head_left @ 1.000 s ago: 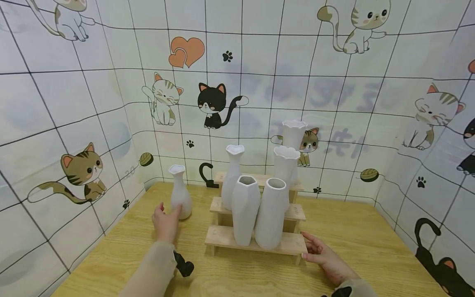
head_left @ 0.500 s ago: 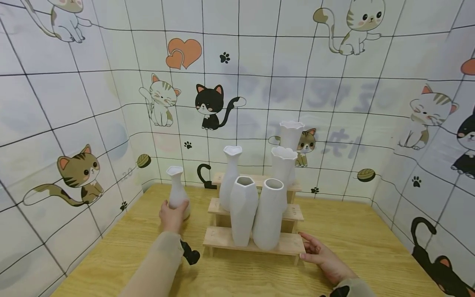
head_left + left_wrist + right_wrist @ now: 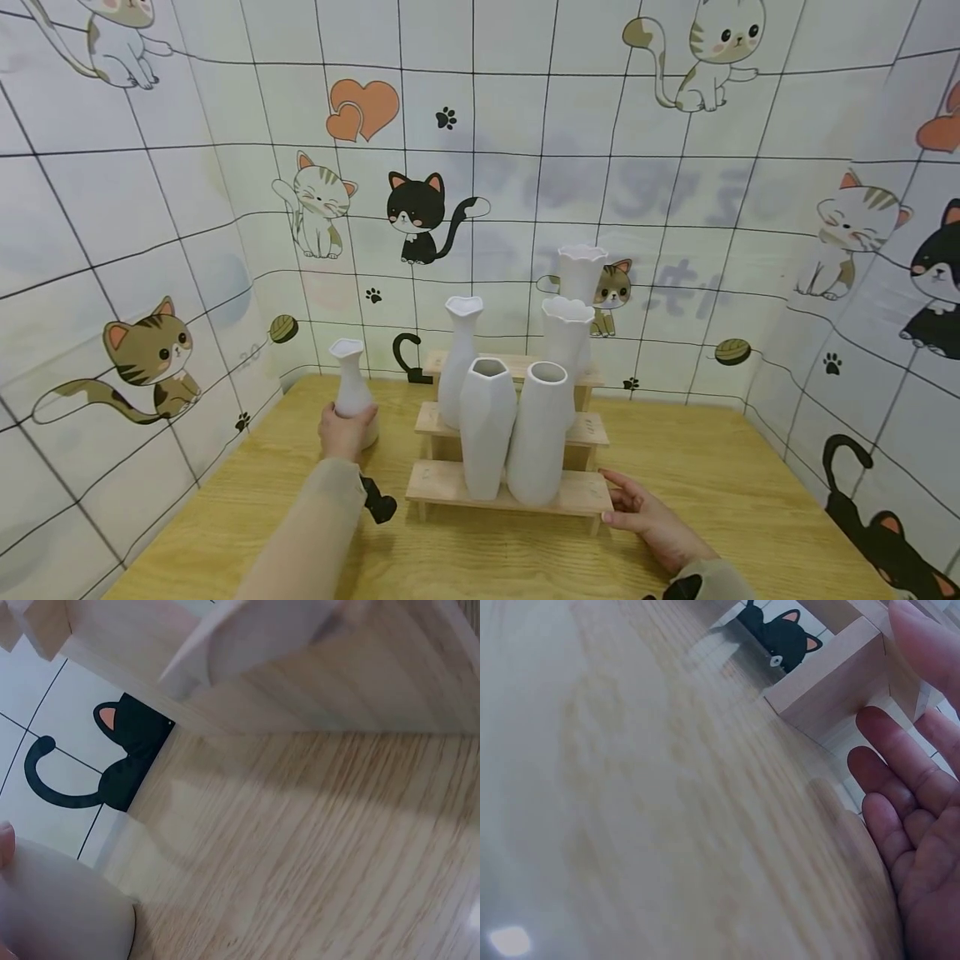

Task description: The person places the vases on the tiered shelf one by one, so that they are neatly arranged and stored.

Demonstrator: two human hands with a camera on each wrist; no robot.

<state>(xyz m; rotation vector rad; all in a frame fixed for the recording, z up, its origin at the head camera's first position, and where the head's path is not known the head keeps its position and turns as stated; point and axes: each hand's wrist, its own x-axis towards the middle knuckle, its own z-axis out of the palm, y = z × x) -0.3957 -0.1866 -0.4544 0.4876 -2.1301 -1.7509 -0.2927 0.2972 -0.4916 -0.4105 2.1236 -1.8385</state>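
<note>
- Left hand (image 3: 343, 431) has its fingers curled round the lower body of the small white vase (image 3: 351, 385), which stands upright on the desk (image 3: 720, 492) at the left, just beside the wooden step stand (image 3: 585, 495) but apart from it.
- Vase looks like matte ceramic: stiff, brittle, probably light. Narrow neck, flared lip, bulbous base.
- Best grip is low on the belly, as now; the neck is thin and likely the weak spot. A matte finish should give decent friction.
- Right hand (image 3: 651, 521) lies flat and relaxed on the desk, fingertips at the bottom step's right end, holding nothing.
- The stand carries five more white vases, including a faceted vase (image 3: 486, 427) and a cylinder vase (image 3: 537, 432) on the bottom step; they are packed close, so a knock could topple them.
- Desk is light wood-grain, smooth and level.
- Room: cat-print tiled walls (image 3: 150, 208) close in on three sides; the left wall is near the vase.
</note>
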